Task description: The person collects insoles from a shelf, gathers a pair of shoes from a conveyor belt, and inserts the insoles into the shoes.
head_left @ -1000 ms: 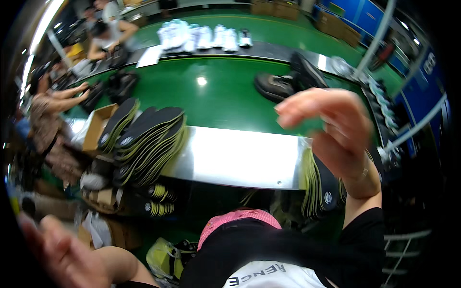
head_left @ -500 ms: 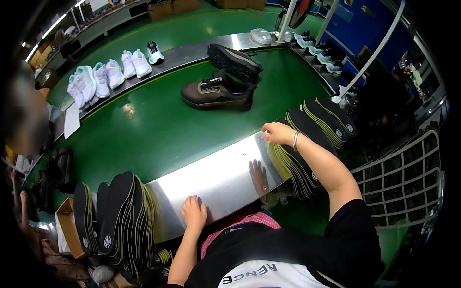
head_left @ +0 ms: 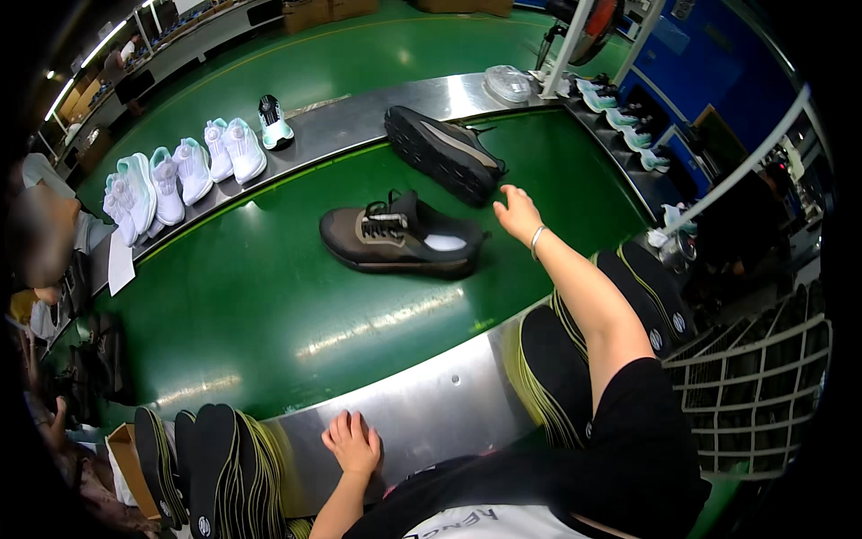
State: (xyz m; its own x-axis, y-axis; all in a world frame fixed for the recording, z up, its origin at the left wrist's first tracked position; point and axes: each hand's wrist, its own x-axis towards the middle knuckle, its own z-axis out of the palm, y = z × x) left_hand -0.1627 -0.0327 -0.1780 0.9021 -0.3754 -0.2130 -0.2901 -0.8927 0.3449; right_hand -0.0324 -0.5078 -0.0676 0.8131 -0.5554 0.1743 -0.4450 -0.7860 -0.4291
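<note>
My right hand [head_left: 518, 216] reaches over the green surface with its fingers apart, holding nothing. It is close to the heel of a dark brown and black shoe [head_left: 444, 153], which lies tipped with its black sole showing. Nearer to me, a matching laced shoe [head_left: 382, 241] sits upright with its toe to the left and a pale patch inside. My left hand [head_left: 353, 443] rests open on a shiny metal plate [head_left: 404, 395]. Black insoles with yellow-green edges stand stacked at the plate's left end [head_left: 220, 467] and right end [head_left: 552, 359].
White shoes [head_left: 189, 171] line the metal ledge at the far left, beside a white and black one [head_left: 274, 124]. More shoes [head_left: 624, 121] stand along the far right edge. A white grid rack [head_left: 754, 386] is at the right. A person [head_left: 49, 225] is at the left.
My right hand has left the plate's right end and moved forward to the brown shoes. Those shoes appear nearer to me and slightly farther apart. My left hand stays on the plate.
</note>
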